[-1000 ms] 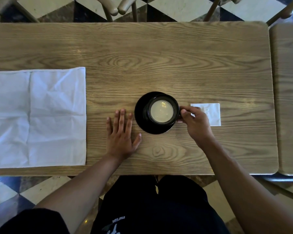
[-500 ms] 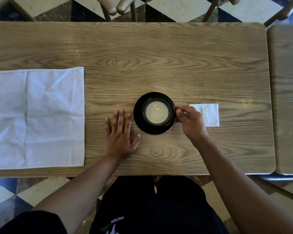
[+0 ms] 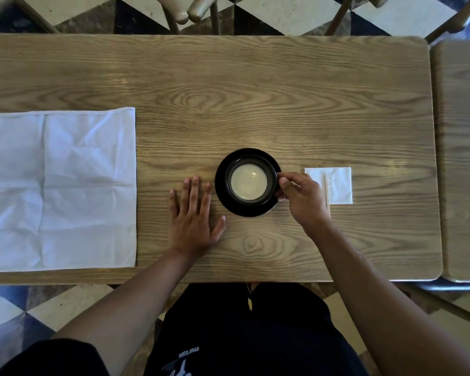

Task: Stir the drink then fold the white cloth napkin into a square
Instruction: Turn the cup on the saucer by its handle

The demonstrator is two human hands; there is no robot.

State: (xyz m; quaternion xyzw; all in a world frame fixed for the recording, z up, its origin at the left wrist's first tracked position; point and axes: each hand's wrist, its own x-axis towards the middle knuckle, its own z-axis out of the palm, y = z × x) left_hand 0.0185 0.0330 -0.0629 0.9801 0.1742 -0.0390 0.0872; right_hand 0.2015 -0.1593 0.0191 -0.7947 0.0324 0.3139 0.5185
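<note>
A black cup [image 3: 271, 169] of pale creamy drink [image 3: 248, 182] stands on a black saucer [image 3: 223, 195] at the table's middle. My right hand [image 3: 303, 198] pinches the cup's handle at its right side. My left hand [image 3: 193, 221] lies flat, fingers spread, on the wood just left of the saucer, holding nothing. The white cloth napkin [image 3: 57, 188] is spread out flat and creased at the far left, partly out of frame. A thin wooden stirrer [image 3: 326, 192] rests on a small white paper napkin [image 3: 337, 185] right of my right hand.
The wooden table [image 3: 255, 99] ends just before my lap. A second table [image 3: 461, 158] abuts on the right. Chair legs [image 3: 196, 14] stand beyond the far edge on a checkered floor.
The cup was lowered from a tilted, lifted pose and now sits centred on the saucer. My right hand stays at the handle; the stirrer has come into sight beside it. My left hand has not moved.
</note>
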